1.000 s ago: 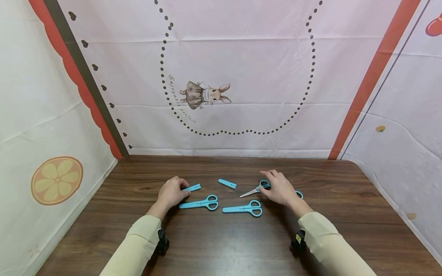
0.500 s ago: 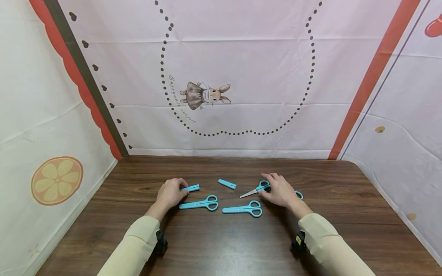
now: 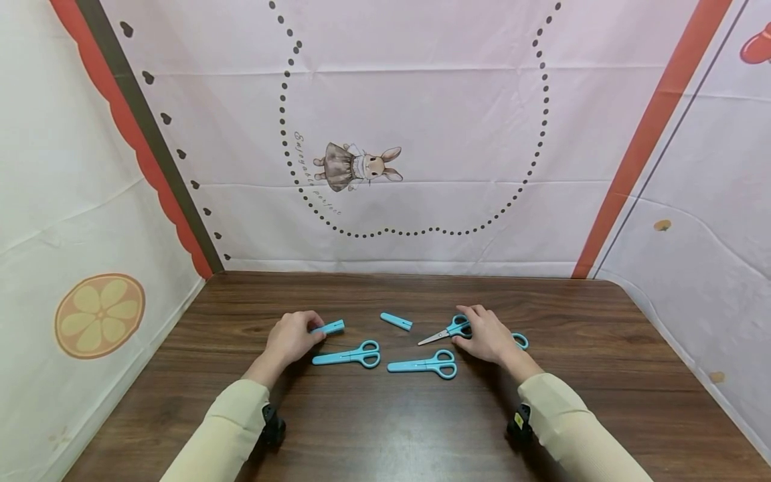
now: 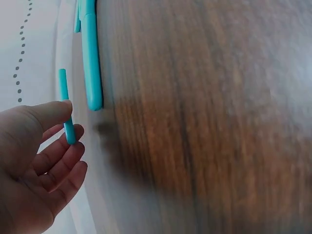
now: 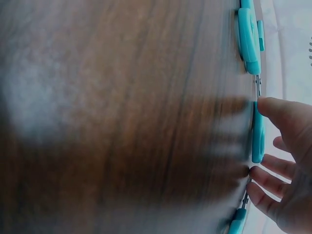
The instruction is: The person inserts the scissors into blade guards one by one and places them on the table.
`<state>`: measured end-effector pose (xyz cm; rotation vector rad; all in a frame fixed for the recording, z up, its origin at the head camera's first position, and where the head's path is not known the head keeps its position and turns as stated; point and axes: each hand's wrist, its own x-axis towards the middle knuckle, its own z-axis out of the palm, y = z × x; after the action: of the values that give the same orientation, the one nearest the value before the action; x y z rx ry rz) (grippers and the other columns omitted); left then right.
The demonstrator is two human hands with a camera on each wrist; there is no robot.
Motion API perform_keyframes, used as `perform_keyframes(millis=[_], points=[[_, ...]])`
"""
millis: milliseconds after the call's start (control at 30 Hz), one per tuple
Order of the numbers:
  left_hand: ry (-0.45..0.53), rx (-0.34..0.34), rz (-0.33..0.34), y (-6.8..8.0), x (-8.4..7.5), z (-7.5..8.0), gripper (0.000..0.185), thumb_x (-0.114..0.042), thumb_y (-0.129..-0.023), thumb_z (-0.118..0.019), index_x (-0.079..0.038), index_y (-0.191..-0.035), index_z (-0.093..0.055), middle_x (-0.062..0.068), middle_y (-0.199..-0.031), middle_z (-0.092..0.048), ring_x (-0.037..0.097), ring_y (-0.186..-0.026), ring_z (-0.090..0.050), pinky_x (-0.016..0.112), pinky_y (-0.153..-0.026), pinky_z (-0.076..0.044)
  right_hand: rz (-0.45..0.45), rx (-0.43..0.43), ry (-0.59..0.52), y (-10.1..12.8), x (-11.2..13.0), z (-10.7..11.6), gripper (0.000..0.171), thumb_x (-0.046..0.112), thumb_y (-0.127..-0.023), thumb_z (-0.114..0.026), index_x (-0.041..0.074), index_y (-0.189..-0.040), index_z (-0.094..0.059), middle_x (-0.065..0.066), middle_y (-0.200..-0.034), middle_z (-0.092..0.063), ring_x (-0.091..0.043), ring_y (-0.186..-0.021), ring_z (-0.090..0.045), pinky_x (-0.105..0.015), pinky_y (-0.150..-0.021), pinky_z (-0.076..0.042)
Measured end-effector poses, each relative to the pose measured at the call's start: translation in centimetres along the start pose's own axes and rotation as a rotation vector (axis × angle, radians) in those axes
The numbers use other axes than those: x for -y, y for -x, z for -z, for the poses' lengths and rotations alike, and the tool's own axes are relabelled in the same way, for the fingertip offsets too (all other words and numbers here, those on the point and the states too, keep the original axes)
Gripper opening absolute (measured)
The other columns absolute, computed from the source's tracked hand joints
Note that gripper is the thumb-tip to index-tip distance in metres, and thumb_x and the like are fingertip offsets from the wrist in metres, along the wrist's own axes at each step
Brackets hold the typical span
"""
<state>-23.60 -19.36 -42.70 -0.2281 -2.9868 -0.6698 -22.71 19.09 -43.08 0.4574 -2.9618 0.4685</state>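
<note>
My left hand (image 3: 292, 337) pinches a light-blue scissors cover (image 3: 331, 327) between thumb and fingers, its slotted end pointing right. The left wrist view shows the cover (image 4: 67, 87) held just above the table. My right hand (image 3: 486, 333) is at the blue handle of uncovered scissors (image 3: 442, 334), whose metal blades point left on the table. In the right wrist view the thumb touches this handle (image 5: 258, 134), while the other fingers are loosely spread. A second pair of scissors (image 3: 520, 341) lies right of that hand, partly hidden by it.
Two sheathed blue scissors lie side by side in front, a left pair (image 3: 343, 357) and a right pair (image 3: 421, 365). A loose blue cover (image 3: 396, 321) lies behind them. The brown table (image 3: 385, 428) meets a printed cloth wall (image 3: 421, 167) at the back.
My left hand has drawn its scissors cover slightly to the left. The right hand's forefinger has come down a little towards the handle; the scissors have stayed in place.
</note>
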Motion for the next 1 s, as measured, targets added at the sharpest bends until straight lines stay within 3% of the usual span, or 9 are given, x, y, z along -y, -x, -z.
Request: perform_keyframes(millis=[300,1000], points=[[-0.003,-0.017,-0.017,0.8,0.0,0.9,0.010,-0.024,-0.082,-0.069,-0.019,-0.090,-0.066,-0.003,-0.084,-0.065,0.013,-0.073,-0.058,0.033,-0.060,-0.046,-0.010,-0.009,0.015,-0.2,0.0,-0.2,0.062,0.031,-0.083,-0.067,0.004,-0.134,-0.044,-0.022,-0.126,-0.048,-0.040,-0.110,-0.048,-0.052,-0.084,-0.044],[0.006,-0.050,-0.071,2.2,-1.1,1.2,0.009,-0.022,-0.081,-0.070,-0.019,-0.088,-0.066,-0.007,-0.074,-0.062,0.008,-0.061,-0.051,0.028,-0.053,-0.040,-0.045,-0.010,0.058,-0.7,0.0,-0.6,0.064,0.035,-0.083,-0.066,-0.003,-0.130,-0.047,-0.022,-0.120,-0.049,-0.038,-0.107,-0.048,-0.049,-0.086,-0.043]])
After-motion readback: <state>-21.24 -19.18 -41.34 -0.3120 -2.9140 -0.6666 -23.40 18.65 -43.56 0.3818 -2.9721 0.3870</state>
